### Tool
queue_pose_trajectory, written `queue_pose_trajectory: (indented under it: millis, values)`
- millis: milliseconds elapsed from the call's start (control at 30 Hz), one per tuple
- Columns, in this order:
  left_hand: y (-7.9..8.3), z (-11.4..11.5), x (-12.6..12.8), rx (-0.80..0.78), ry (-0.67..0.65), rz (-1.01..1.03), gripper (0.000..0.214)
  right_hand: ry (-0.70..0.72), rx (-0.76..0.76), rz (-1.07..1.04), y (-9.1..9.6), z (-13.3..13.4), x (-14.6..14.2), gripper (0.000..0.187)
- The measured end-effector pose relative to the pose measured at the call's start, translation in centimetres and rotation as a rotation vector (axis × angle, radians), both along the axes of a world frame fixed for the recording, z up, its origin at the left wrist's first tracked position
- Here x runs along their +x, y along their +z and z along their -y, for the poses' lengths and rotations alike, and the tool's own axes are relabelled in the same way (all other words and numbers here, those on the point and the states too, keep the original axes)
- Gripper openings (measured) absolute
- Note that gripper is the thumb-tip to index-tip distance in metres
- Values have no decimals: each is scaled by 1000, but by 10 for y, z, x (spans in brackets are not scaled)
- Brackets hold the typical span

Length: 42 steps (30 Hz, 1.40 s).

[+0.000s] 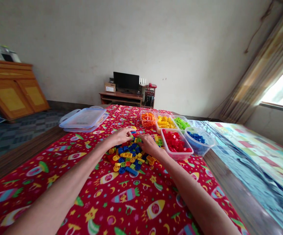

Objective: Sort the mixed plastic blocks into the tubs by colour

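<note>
A loose pile of toy building bricks (129, 158) in blue, yellow, green, red and orange lies on the red patterned tablecloth (122, 209). At the far left of the pile, my left hand (122, 135) has its fingers curled together; what they hold, if anything, is too small to make out. My right hand (149, 144) reaches in from the right with bent fingers close together at the pile's far side. A green brick (138, 140) shows at its fingertips, but whether it is gripped is unclear. The two hands are close together, apart from each other.
Right of the pile stand clear containers of sorted bricks: orange (148, 120), yellow (165, 122), green (181, 123), red (176, 142) and blue (197, 138). Stacked plastic lids (84, 119) lie at the table's left edge. A bed (254, 147) adjoins on the right.
</note>
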State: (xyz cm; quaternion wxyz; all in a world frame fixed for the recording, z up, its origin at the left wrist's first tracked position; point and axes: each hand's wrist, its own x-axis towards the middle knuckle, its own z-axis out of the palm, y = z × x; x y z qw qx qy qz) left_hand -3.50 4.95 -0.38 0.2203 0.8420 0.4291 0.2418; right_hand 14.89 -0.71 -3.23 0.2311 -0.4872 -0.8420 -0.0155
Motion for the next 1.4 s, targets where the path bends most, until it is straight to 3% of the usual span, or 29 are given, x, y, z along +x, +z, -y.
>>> queue_pose_trajectory:
  millis: [233, 367, 533, 767, 933, 1033, 1200, 1400]
  values:
    - [3, 1, 5, -121, -5, 274, 67, -163, -45, -363, 22, 10, -6, 39]
    - [9, 8, 9, -209, -25, 356, 73, -82, -158, -568, 33, 10, -6, 43]
    - [11, 17, 18, -303, -73, 368, 68, 16, -213, -587, 30, 7, -5, 34]
    - [5, 13, 15, -129, -79, 205, 53, -49, -273, -660, 28, 4, -2, 21]
    - [10, 4, -5, 80, 117, -146, 33, -77, -388, -902, 34, 2, 7, 13]
    - [6, -1, -12, 34, 83, -254, 23, -83, -476, -1078, 39, 3, 9, 9]
    - [-10, -5, -6, -83, -62, -282, 27, -124, -545, -1264, 46, 6, 5, 7]
    - [-13, -1, 4, 20, -30, -326, 27, -126, -527, -1260, 48, 11, 0, 6]
